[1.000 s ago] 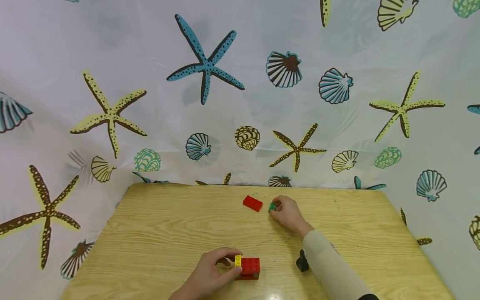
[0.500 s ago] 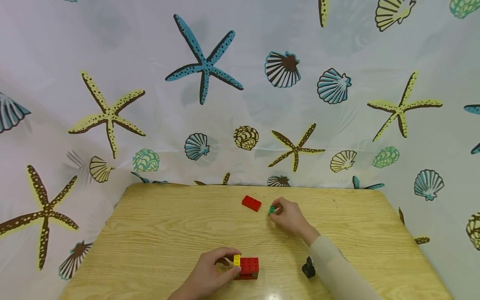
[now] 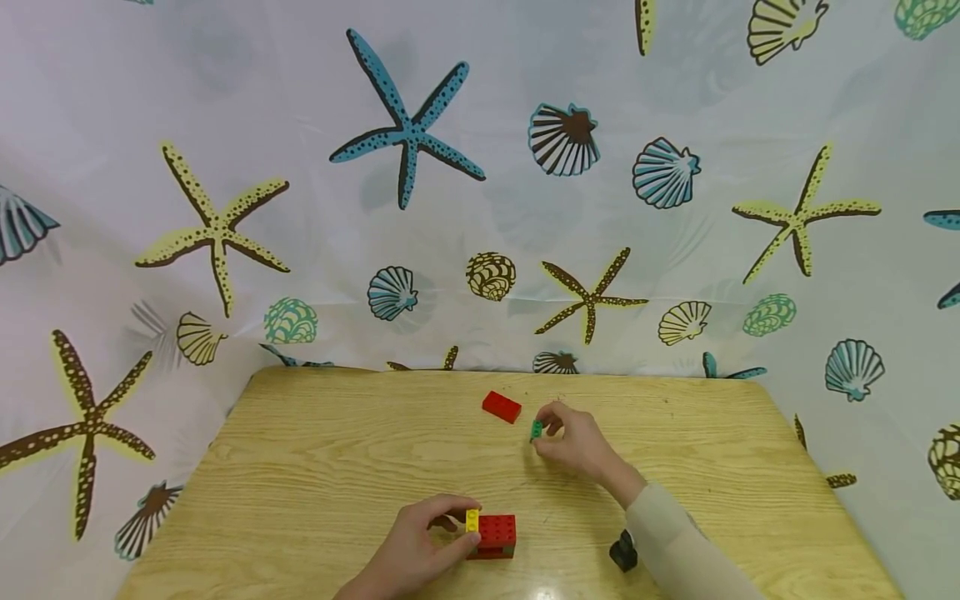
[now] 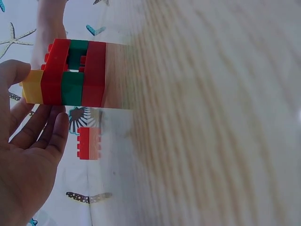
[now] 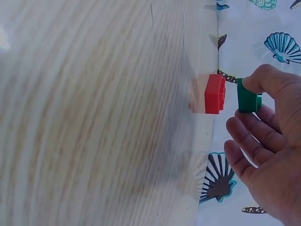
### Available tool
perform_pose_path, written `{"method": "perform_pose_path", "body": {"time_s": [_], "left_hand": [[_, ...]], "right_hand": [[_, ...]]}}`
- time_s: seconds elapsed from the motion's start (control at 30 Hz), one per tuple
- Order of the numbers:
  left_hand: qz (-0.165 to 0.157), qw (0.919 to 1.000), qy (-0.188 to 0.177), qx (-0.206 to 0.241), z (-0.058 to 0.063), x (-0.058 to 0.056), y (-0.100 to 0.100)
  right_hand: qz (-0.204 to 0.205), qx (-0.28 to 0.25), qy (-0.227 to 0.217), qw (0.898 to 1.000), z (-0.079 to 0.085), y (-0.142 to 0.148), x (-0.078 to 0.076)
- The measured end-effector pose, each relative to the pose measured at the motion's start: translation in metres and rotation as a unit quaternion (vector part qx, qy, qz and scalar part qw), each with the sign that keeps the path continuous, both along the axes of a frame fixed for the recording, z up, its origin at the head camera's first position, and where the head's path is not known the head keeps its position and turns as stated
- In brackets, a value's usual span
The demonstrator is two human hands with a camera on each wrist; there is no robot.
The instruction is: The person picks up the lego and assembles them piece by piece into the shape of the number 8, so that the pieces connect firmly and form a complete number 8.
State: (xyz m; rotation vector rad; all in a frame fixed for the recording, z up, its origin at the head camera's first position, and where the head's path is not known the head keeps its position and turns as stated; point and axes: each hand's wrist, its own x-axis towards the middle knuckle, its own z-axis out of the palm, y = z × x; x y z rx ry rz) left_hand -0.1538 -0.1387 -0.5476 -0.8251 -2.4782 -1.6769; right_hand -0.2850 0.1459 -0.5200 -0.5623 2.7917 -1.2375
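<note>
Right hand: raised above the far half of the table; fingertips and thumb closed in a pinch, with the remaining fingers loosely bent.
Held by the right hand: a small green toy brick, gripped by its ends, studs turned upward; it is seen clear of the tabletop in the right wrist view.
Left hand: placed near the front of the table; a small piece is pinched between thumb and fingers, and the other fingers are loosely curved.
Held by the left hand: a yellow two-stud brick, seated on the left end of a brick stack.
Stack, from the bottom: a lower red brick is rested on the table; two green bricks are set on it with a gap between them; an upper red brick is laid across both, its studs left uncovered to the right of the yellow piece.
Loose red brick: lying flat, studs up, toward the back edge of the table, just to the left of the right hand, touched by neither hand.
Table: pale wood grain, with a bright glare spot reflected at the front.
Right forearm: covered by a cream sleeve; a small black object is seen beside it, its nature not discernible.
Backdrop: white cloth, printed with starfish and seashells, hung behind and at both sides.
</note>
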Motion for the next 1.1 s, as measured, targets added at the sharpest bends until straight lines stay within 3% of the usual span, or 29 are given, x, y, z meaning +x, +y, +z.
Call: {"method": "perform_pose_path", "body": {"time_s": [0.67,1.1], "left_hand": [[0.008,0.9996,-0.018,-0.018,-0.001,-0.001,0.0],[0.006,0.9999,0.0,-0.009,-0.001,0.0,0.001]], "right_hand": [[0.09,-0.007,0.026,0.996,0.006,-0.011,0.043],[0.121,-0.004,0.016,0.993,0.01,-0.012,0.063]]}}
